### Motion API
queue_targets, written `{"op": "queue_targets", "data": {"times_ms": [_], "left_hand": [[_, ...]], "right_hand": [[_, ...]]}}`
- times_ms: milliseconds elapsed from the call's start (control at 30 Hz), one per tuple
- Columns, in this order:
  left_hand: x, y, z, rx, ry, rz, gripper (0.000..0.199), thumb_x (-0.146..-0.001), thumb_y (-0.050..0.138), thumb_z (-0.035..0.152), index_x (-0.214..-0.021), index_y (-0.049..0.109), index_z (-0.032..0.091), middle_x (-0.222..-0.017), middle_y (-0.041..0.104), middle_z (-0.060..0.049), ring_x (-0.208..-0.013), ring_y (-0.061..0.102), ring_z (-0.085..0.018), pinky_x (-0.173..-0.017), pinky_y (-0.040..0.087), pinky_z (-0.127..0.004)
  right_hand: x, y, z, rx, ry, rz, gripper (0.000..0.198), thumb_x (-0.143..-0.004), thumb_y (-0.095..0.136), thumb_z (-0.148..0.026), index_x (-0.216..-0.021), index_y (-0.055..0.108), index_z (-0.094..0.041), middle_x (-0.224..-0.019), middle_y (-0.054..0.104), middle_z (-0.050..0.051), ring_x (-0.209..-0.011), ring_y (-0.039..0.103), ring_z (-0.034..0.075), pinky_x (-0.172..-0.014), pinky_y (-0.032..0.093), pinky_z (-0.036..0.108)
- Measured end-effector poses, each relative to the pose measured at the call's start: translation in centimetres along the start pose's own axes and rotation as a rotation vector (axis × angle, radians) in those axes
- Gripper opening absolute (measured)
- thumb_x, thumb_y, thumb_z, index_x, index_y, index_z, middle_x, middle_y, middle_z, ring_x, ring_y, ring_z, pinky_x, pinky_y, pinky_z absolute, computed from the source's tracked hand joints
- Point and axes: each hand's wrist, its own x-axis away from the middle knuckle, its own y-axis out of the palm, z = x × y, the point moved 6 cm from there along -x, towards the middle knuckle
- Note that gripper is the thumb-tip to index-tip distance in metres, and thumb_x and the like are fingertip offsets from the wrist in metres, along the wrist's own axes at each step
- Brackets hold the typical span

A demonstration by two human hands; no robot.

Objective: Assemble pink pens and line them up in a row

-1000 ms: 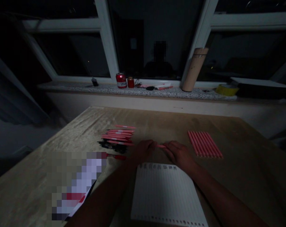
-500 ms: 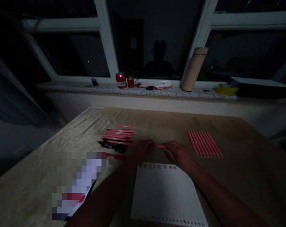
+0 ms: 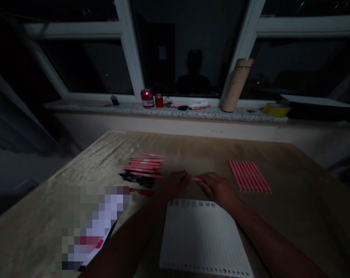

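Between my two hands a slim pink pen [image 3: 195, 179] lies crosswise, just above the top of a lined notepad sheet [image 3: 203, 239]. The fingers of my left hand [image 3: 176, 183] are closed on its left end, and my right hand [image 3: 217, 187] pinches the other end. Much of the pen is hidden by the fingers. Left of my left hand is a loose pile of pink pens [image 3: 142, 166] with pale labels, above several black pens [image 3: 137, 178]. To the right of my right hand, a neat row of pink pens [image 3: 249, 175] lies side by side.
A red pen [image 3: 142, 192] and a blurred-out white and red item [image 3: 101, 220] lie at the left. Along the windowsill [image 3: 128, 108] stand a red can [image 3: 147, 98], a small red jar [image 3: 159, 100], a tan cylinder [image 3: 237, 85] and a yellow tape roll [image 3: 276, 110].
The view has shifted very slightly. Both hands stay on the pink pen in nearly the same place.
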Motion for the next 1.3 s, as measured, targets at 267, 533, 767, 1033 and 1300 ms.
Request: {"op": "queue_targets", "data": {"times_ms": [267, 533, 767, 1033, 1300], "left_hand": [[0.30, -0.38, 0.17, 0.095, -0.010, 0.011, 0.029, -0.087, 0.036, 0.040, -0.078, 0.050, 0.016, -0.065, 0.051, 0.004, -0.062, 0.047, -0.009, -0.056, 0.029, -0.022], [0.17, -0.09, -0.22, 0.067, 0.005, 0.005, 0.028, -0.087, 0.037, 0.037, -0.072, 0.048, 0.016, -0.063, 0.048, 0.004, -0.062, 0.046, -0.009, -0.056, 0.029, -0.022], [0.07, -0.14, -0.03, 0.049, -0.014, 0.015, 0.033, -0.088, 0.035, 0.040, -0.068, 0.047, 0.016, -0.060, 0.046, 0.004, -0.060, 0.045, -0.009, -0.056, 0.028, -0.022], [0.41, -0.55, 0.23, 0.114, -0.003, 0.002, 0.028, -0.085, 0.039, 0.040, -0.079, 0.052, 0.015, -0.066, 0.051, 0.003, -0.064, 0.047, -0.010, -0.056, 0.030, -0.022], [-0.05, 0.11, -0.22, 0.022, -0.016, 0.017, 0.041, -0.088, 0.031, 0.043, -0.065, 0.049, 0.015, -0.058, 0.048, 0.003, -0.058, 0.044, -0.010, -0.055, 0.028, -0.023]], "right_hand": [[0.00, -0.04, 0.26, 0.010, 0.025, -0.008, 0.027, -0.091, 0.041, -0.031, -0.104, 0.062, -0.020, -0.085, 0.065, 0.006, -0.080, 0.059, 0.016, -0.070, 0.046, 0.027], [0.00, -0.15, 0.03, 0.013, 0.021, -0.011, 0.026, -0.091, 0.042, -0.030, -0.105, 0.062, -0.021, -0.086, 0.065, 0.006, -0.080, 0.060, 0.016, -0.071, 0.046, 0.027], [0.07, -0.11, 0.21, 0.003, 0.026, 0.004, 0.027, -0.091, 0.042, -0.031, -0.104, 0.062, -0.021, -0.087, 0.065, 0.006, -0.080, 0.059, 0.017, -0.071, 0.046, 0.027], [0.08, 0.07, 0.32, 0.012, 0.032, -0.014, 0.029, -0.091, 0.040, -0.033, -0.106, 0.062, -0.021, -0.088, 0.065, 0.007, -0.082, 0.059, 0.017, -0.072, 0.045, 0.028], [0.10, 0.05, 0.28, -0.001, 0.013, 0.016, 0.026, -0.090, 0.042, -0.031, -0.102, 0.063, -0.020, -0.086, 0.065, 0.006, -0.080, 0.059, 0.017, -0.071, 0.046, 0.028]]}}
